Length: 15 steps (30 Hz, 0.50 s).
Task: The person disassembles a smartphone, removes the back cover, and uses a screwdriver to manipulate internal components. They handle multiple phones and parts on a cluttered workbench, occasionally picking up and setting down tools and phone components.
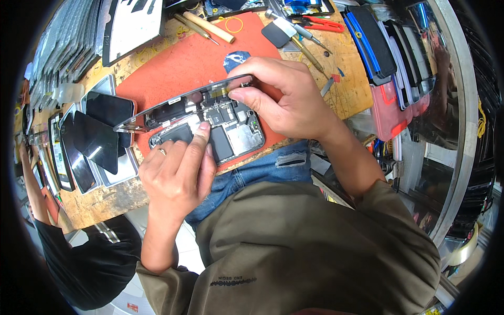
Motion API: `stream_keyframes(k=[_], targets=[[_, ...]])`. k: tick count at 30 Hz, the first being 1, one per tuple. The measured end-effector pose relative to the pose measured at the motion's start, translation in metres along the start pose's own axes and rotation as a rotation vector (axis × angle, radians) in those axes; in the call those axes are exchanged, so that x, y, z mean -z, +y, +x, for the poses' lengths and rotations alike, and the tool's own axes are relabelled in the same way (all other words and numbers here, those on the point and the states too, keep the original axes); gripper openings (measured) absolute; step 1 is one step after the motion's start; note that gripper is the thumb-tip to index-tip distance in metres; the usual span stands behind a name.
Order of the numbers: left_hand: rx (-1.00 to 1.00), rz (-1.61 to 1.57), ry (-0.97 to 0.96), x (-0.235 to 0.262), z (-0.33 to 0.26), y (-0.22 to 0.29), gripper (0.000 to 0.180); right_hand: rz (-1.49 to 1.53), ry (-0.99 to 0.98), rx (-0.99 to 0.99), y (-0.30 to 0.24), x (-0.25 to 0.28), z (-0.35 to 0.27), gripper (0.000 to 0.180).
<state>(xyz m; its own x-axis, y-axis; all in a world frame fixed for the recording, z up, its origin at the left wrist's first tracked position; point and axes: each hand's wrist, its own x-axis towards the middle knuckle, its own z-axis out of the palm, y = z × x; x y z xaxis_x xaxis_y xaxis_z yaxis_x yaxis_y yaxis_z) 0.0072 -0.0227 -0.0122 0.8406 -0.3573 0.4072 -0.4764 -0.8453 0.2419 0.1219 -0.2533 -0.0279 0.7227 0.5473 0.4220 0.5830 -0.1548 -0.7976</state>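
An opened smartphone lies near the front edge of an orange-red mat, its circuit board, dark battery and silver plate showing. Its screen panel is tilted up along the far side, inner face toward me. My right hand pinches the right end of that panel between thumb and fingers. With the index finger stretched out, my left hand presses a fingertip on the phone's inside near the middle. Its other fingers are bent over the near left edge, and a ring is on one. The spot under the fingertip is hidden.
Dark phone screens lie stacked at the left. Behind the mat are a wooden-handled tool, screwdrivers and red-handled cutters. Phone cases stand at the right. Another person's dark sleeve shows at lower left.
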Motion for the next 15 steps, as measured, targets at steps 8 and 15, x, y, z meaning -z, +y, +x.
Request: stream_keyframes(k=[8,15], targets=[[0.013,0.076,-0.072,0.0,0.012,0.012,0.041,0.002,0.006,0.037,-0.002,-0.001,0.003,0.014],[0.011,0.15,-0.113,-0.004,0.016,0.013,0.046,0.012,0.026,0.051,-0.001,-0.002,0.004,0.015]])
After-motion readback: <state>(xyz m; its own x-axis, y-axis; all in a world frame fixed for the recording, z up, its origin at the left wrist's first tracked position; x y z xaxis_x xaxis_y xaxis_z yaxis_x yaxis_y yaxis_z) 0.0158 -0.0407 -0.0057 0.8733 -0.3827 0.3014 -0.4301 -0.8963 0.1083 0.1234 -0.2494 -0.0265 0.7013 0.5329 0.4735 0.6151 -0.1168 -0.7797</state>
